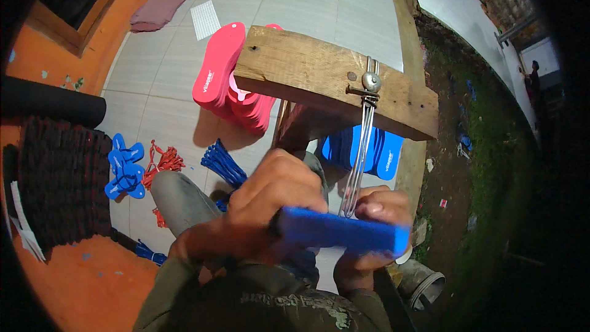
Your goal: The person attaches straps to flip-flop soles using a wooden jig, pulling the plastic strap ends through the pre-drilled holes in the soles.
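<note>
A blue foam sandal sole (344, 231), blurred by motion, is held edge-on in front of my body. My left hand (273, 187) is closed in a fist at its left end. Around its right end curl the fingers of my right hand (384, 209), some above and some below the sole. Between my hands, the tip of a long metal wire loop (356, 181) reaches down to the sole's upper edge; whether it passes into the foam is hidden. The loop hangs from a bolt (370, 81) and a bent nail on a thick wooden beam (307, 61).
Pink soles (215, 67) are stacked left of the beam, and blue soles (387, 154) stand under it. Finished blue flip-flops (125, 166), red straps (163, 163) and blue straps (224, 163) lie on the tiled floor. A dark ribbed stack (64, 178) leans by the orange wall.
</note>
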### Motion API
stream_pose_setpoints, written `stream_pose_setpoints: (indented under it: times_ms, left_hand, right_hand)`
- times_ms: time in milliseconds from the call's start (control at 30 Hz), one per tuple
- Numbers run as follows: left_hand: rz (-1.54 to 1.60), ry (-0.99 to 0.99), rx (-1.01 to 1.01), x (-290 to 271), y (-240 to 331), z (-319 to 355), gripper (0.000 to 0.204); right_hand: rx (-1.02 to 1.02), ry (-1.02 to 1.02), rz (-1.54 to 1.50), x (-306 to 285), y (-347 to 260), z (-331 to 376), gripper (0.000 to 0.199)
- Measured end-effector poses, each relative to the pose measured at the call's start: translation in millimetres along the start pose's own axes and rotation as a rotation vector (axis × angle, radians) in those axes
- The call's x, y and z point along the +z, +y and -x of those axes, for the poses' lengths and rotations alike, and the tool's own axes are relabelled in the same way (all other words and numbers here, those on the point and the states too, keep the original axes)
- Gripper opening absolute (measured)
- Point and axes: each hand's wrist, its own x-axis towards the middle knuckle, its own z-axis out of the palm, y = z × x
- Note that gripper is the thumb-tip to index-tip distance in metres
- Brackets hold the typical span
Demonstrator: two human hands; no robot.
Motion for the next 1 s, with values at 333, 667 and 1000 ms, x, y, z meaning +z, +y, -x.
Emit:
stream_pose_setpoints:
  times_ms: [333,667,1000]
  left_hand:
    - [0.022,0.130,-0.053,11.7,2.2,11.0,0.032]
    - [0.006,-0.188,0.353,-2.7,-8.7,21.9,0.018]
    - [-0.009,-0.173,0.245,-5.5,-12.4,-3.7,0.018]
  right_hand:
    - [-0.009,-0.068,0.022,-11.6,21.9,11.5,0.028]
    - [-0.186,-0.458,-0.100,-29.5,4.9,5.8,0.019]
    - [-0.278,-0.308,-0.091,-22.5,22.5,-4.5,0.016]
